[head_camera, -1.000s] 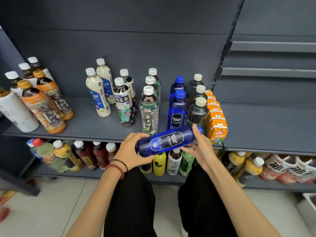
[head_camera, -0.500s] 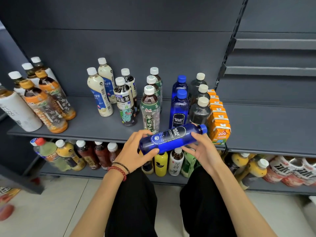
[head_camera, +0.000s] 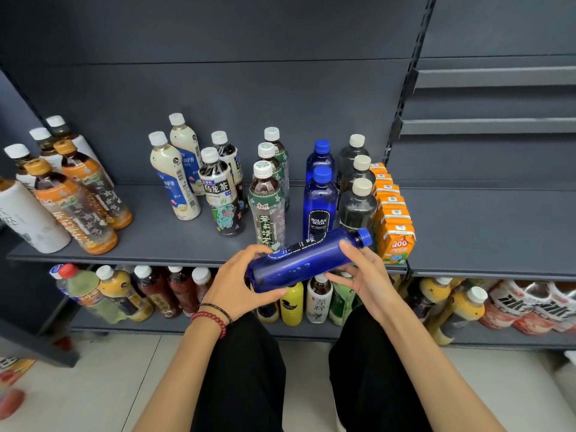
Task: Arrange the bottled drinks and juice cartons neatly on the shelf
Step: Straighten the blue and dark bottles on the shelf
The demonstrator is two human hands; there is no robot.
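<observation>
Since a second ago the blue bottle (head_camera: 305, 260) has rolled in the hands. Its label now faces up and away toward the shelf (head_camera: 483, 232), a plain glossy side shows, and the capped end has risen to the right. It hangs tilted just over the near edge of the shelf, base low on the left, cap high on the right. The left hand (head_camera: 232, 288) curls round the base end. The right hand (head_camera: 364, 275) grips the shoulder below the cap, with fingers bent over the top.

Right behind it two upright soda bottles (head_camera: 319, 207) of the same see-through blue plastic stand one behind the other, and the held bottle hides the foot of the nearer one. A row of three green-label tea bottles (head_camera: 266, 210) flanks them on the left. On the right are three dark bottles (head_camera: 357, 207) with cream caps, then a tight row of boxy orange juice cartons (head_camera: 394, 241).

Farther left stand two cartoon-label tea bottles (head_camera: 221, 198), two milky bottles (head_camera: 176, 179) and, at the far left, several orange-label bottles (head_camera: 71, 213). The shelf is flat, matte grey metal. A lower shelf holds mixed bottles, a yellow bottle (head_camera: 293, 300) among them. A red bead bracelet (head_camera: 215, 319) circles the left wrist.
</observation>
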